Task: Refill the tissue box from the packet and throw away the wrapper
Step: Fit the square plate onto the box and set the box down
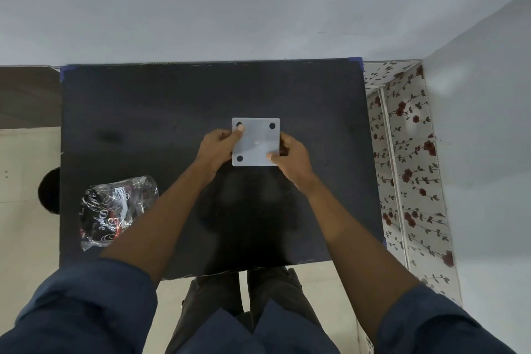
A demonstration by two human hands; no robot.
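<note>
- A black table [143, 112] fills the middle of the view, seen from above; its far edge meets a pale wall [258, 3], and blue tape [355, 60] marks its far corners
- The tissue box [255, 141] is held over the middle of the table, a little toward the far side; only one flat, pale, square face shows, turned up toward the camera; three round black pads [272, 125] are visible near its corners, and the fourth corner is covered by a thumb; whether the box rests on the table or is lifted off it cannot be told
- The left hand [219, 146] grips the box by its left edge; the thumb lies on the top face near the far-left corner, and the other fingers curl under and out of sight
- The right hand [291, 156] grips the right edge; its thumb presses on the near-right corner, and the fingers wrap round the side
- Both hands are closed on the box, one on each side
- The wrapper [115, 210], a crumpled clear plastic with black, red and white print, lies on the near-left part of the table, well apart from the box; it looks flattened and slack, touching the left forearm's outline only in view
- Both forearms are bare, with dark blue sleeves [94, 304] rolled back near the elbows
- Floral wallpaper [408, 152] runs down the right side beside the table; a pale floor [26, 233] shows at the left
</note>
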